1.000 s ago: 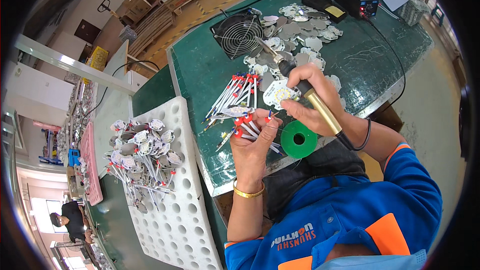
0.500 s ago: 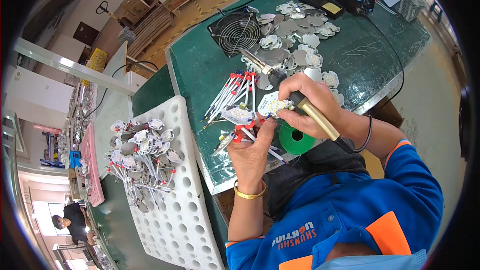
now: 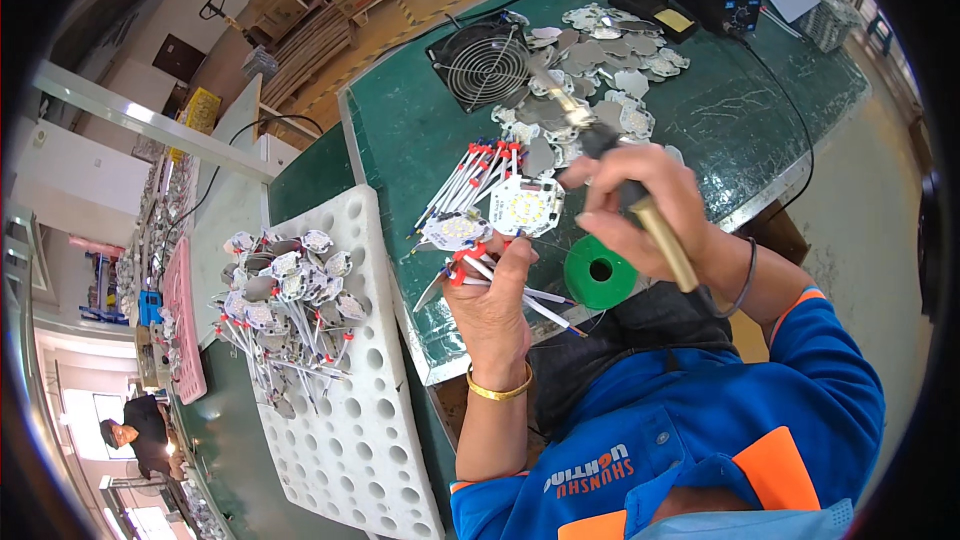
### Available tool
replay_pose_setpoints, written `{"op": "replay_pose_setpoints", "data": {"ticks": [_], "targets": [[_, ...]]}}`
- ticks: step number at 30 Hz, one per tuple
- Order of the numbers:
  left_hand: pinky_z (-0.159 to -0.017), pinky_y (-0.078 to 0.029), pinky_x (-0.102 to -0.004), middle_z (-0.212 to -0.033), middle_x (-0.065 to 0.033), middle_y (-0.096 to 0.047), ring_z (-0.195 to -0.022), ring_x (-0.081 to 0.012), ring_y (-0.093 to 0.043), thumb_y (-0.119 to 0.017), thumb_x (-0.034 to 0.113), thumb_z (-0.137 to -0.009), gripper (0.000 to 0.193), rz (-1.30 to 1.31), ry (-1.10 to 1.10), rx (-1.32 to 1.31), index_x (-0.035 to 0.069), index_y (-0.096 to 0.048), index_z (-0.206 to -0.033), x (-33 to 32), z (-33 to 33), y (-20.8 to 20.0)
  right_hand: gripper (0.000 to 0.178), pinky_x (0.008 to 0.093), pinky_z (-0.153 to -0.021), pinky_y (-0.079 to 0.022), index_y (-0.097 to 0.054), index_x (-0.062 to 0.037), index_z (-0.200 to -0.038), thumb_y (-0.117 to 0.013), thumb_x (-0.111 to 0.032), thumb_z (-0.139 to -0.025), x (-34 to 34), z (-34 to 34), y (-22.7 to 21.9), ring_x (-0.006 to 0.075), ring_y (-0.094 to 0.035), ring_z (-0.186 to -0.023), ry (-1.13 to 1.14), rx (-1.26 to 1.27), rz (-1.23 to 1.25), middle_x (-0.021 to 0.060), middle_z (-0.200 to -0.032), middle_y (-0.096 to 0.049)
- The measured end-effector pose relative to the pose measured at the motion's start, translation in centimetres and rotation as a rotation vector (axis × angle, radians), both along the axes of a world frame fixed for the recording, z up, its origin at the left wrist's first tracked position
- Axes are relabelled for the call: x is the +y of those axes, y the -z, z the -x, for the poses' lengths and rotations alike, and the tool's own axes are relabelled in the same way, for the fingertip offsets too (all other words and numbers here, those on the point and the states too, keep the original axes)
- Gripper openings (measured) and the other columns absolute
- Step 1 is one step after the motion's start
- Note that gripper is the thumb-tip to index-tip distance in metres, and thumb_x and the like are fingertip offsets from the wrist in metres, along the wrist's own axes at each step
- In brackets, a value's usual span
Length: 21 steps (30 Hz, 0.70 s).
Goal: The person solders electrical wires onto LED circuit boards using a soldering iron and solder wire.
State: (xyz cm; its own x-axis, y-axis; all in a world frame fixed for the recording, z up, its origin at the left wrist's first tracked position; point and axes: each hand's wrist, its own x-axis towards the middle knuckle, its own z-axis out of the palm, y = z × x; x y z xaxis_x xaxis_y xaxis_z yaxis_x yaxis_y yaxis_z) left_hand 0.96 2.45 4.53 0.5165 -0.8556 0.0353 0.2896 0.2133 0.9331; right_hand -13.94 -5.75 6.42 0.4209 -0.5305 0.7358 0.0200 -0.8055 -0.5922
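"What is clamped in the left hand (image 3: 490, 305)?"
"Red-collared white wires (image 3: 553, 317), flat white polygonal LED boards (image 3: 526, 206) just beyond it."
"And in the right hand (image 3: 668, 188), apart?"
"A gold-handled soldering iron (image 3: 664, 242) is gripped."

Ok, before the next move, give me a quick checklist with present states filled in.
1. Left hand gripping the wired boards: ok.
2. Right hand holding the soldering iron: ok.
3. Iron pointing away from left hand: ok.
4. Green spool near right hand: ok.
5. Right hand clear of the nearest board: cannot tell, very close.
6. Iron hot: cannot tell.
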Motion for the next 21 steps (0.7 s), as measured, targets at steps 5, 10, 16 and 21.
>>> {"op": "replay_pose_setpoints", "data": {"ticks": [5,10,16,21], "targets": [[-0.056,-0.036,-0.0215,-0.068,-0.0054,-0.056,-0.058,-0.0086,-0.046,-0.06,0.002,-0.075,0.006,-0.002,-0.101,0.021,0.002,-0.054,-0.074,0.2,-0.2,0.2,0.026,0.0325,-0.049,-0.042,-0.053,-0.0059,-0.096,-0.065,-0.017,-0.076,0.0,2.8,1.7,0.0212,-0.054,-0.053,-0.197,-0.106,0.172,0.0086,-0.072,-0.058],[-0.062,-0.046,-0.027,-0.074,-0.0053,-0.059,-0.064,-0.0128,-0.056,-0.064,0.0,-0.073,0.01,0.038,-0.069,0.018,0.0,-0.058,-0.081,0.3,-0.7,0.9,0.025,0.0296,-0.047,-0.03,-0.059,-0.0119,-0.096,-0.062,-0.028,-0.077,0.7,3.7,1.4,0.0176,-0.04,-0.045,-0.357,0.024,0.307,0.0002,-0.056,-0.038],[-0.063,-0.045,-0.0256,-0.072,-0.0054,-0.06,-0.064,-0.0115,-0.055,-0.064,0.002,-0.074,0.007,0.031,-0.073,-0.087,-0.001,-0.059,-0.079,0.3,-0.4,0.8,0.025,0.0274,-0.048,-0.029,-0.063,-0.0136,-0.085,-0.062,-0.004,-0.062,1.2,3.2,2.0,0.0152,-0.037,-0.043,-0.308,0.021,0.262,-0.0021,-0.053,-0.033],[-0.063,-0.045,-0.0253,-0.072,-0.0054,-0.06,-0.064,-0.0112,-0.055,-0.065,0.002,-0.074,0.009,0.031,-0.082,-0.058,-0.001,-0.059,-0.08,0.4,-0.1,0.8,0.028,0.0267,-0.047,-0.027,-0.063,-0.0133,-0.082,-0.061,-0.001,-0.057,1.1,3.1,2.2,0.0146,-0.037,-0.043,-0.291,0.014,0.273,-0.0028,-0.052,-0.033]]}}
